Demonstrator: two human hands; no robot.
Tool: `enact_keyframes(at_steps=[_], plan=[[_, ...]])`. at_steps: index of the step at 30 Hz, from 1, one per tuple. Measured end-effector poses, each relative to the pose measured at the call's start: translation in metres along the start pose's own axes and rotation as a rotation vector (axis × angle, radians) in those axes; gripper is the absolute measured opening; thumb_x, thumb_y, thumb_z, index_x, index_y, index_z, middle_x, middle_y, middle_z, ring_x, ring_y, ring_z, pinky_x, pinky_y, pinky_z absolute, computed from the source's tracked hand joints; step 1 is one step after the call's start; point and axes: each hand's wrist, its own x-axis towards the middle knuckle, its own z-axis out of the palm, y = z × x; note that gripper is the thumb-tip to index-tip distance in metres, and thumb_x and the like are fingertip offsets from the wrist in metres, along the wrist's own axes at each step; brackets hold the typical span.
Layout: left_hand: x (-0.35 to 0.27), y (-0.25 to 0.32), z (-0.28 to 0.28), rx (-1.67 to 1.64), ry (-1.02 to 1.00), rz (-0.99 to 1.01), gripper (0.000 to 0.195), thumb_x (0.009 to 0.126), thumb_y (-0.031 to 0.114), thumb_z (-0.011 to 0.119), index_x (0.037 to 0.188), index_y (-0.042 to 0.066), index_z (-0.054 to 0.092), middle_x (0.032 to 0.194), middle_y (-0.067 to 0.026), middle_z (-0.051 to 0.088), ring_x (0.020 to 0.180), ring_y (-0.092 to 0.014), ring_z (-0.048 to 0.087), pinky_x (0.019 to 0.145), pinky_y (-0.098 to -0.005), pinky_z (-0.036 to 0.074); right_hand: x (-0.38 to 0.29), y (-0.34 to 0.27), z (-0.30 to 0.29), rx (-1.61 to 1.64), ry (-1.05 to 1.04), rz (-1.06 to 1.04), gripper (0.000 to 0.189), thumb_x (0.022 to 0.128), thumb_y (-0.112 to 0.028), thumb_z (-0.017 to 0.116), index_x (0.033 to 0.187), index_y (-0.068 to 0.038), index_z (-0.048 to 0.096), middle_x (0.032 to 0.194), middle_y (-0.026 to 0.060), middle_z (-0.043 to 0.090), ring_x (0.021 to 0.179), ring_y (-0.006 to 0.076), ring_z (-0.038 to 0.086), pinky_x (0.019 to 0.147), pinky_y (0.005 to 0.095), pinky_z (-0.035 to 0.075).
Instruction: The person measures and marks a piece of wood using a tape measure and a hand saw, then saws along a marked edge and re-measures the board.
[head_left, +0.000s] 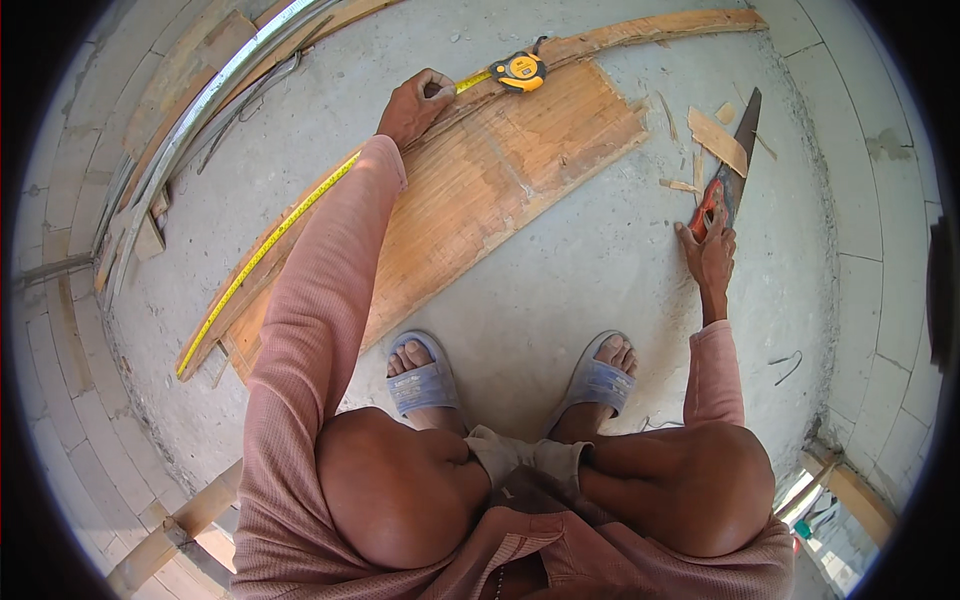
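Note:
My left hand (420, 105) pinches the yellow blade of a tape measure on top of a long wooden batten (660, 27). The black and yellow tape measure case (519, 72) rests just beyond my fingers. Its extended blade (262, 255) runs along the batten to the near left end, partly hidden by my sleeve. Under and beside the batten lies a wide plywood board (480, 187), set diagonally on the floor. Over to the right, my right hand (709, 251) has its fingers around the red handle of a handsaw (746, 139), whose blade points away from me.
Wood offcuts (718, 142) and splinters lie by the saw, one across its blade. Metal profiles (202, 105) and timber strips line the left block wall (67, 352). Another block wall (862, 195) borders the right. Bent wire (786, 367) lies on the concrete floor (510, 300).

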Motion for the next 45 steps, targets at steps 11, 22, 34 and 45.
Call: enact_keyframes(at_steps=[11, 22, 34, 45], plan=[[-0.005, 0.007, 0.0, 0.093, 0.033, 0.028, 0.026, 0.09, 0.022, 0.073, 0.108, 0.005, 0.065, 0.1, -0.0083, 0.073, 0.091, -0.019, 0.067, 0.088, -0.0315, 0.051, 0.003, -0.022, -0.042, 0.569, 0.326, 0.079, 0.049, 0.083, -0.012, 0.065, 0.127, -0.004, 0.046, 0.102, 0.0242, 0.07, 0.084, 0.0357, 0.07, 0.083, 0.0387, 0.053], [0.004, -0.005, -0.001, 0.031, 0.004, 0.041, 0.028, 0.09, 0.027, 0.072, 0.109, 0.007, 0.066, 0.101, -0.0079, 0.074, 0.091, -0.021, 0.069, 0.088, -0.0323, 0.052, -0.096, -0.003, -0.163, 1.724, 0.472, -0.121, 0.028, 0.097, -0.024, 0.063, 0.108, 0.002, 0.063, 0.06, -0.0034, 0.039, 0.048, 0.0065, 0.037, 0.045, 0.0203, 0.03], [0.005, -0.005, 0.001, 0.065, 0.008, 0.015, 0.03, 0.092, 0.032, 0.07, 0.11, 0.008, 0.068, 0.101, -0.0075, 0.074, 0.091, -0.019, 0.068, 0.087, -0.0318, 0.052, -0.171, 0.109, -0.125, 1.911, 0.189, 0.191, 0.055, 0.101, -0.036, 0.056, 0.129, 0.011, 0.054, 0.052, -0.0047, 0.036, 0.037, 0.0071, 0.034, 0.042, 0.0189, 0.037], [0.012, -0.029, 0.001, -0.084, 0.003, 0.116, 0.024, 0.097, 0.027, 0.067, 0.105, 0.004, 0.065, 0.089, 0.0012, 0.064, 0.083, -0.007, 0.055, 0.079, -0.0245, 0.047, -0.162, 0.022, -0.08, 1.619, -0.24, 0.052, 0.059, 0.095, -0.038, 0.064, 0.129, 0.01, 0.056, 0.053, -0.0038, 0.037, 0.04, 0.0046, 0.03, 0.038, 0.0205, 0.026]])
